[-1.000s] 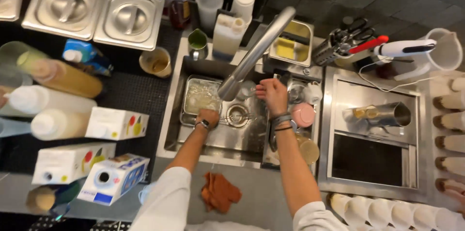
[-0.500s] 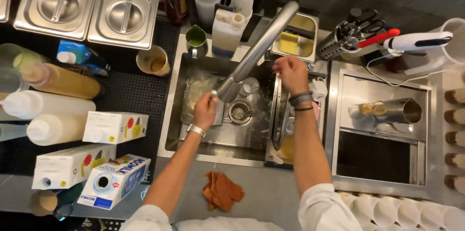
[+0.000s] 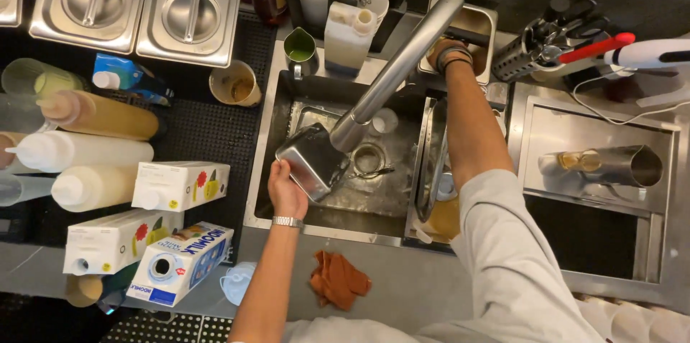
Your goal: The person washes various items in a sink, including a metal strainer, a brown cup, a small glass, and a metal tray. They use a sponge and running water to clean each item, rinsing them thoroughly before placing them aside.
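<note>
My left hand (image 3: 286, 188) grips the rim of a rectangular steel container (image 3: 313, 161) and holds it tilted inside the sink (image 3: 374, 199), just under the head of the long steel tap (image 3: 402, 62). A watch sits on that wrist. My right hand (image 3: 447, 49) reaches over the sink's back edge into a small steel pan (image 3: 480, 25). The tap and the pan's edge hide its fingers, so I cannot tell if it holds anything. Dark bands circle that wrist.
Milk cartons (image 3: 180, 185) and squeeze bottles (image 3: 93, 114) crowd the black mat on the left. Two lidded steel pans (image 3: 188, 14) stand behind them. An orange cloth (image 3: 338, 280) lies on the front edge. A steel jug (image 3: 627, 165) lies in the right tray, and a utensil holder (image 3: 535, 47) stands beyond it.
My right hand has moved from the sink's middle up to the small pan behind it. My left hand has taken hold of the steel container and tipped it up under the tap.
</note>
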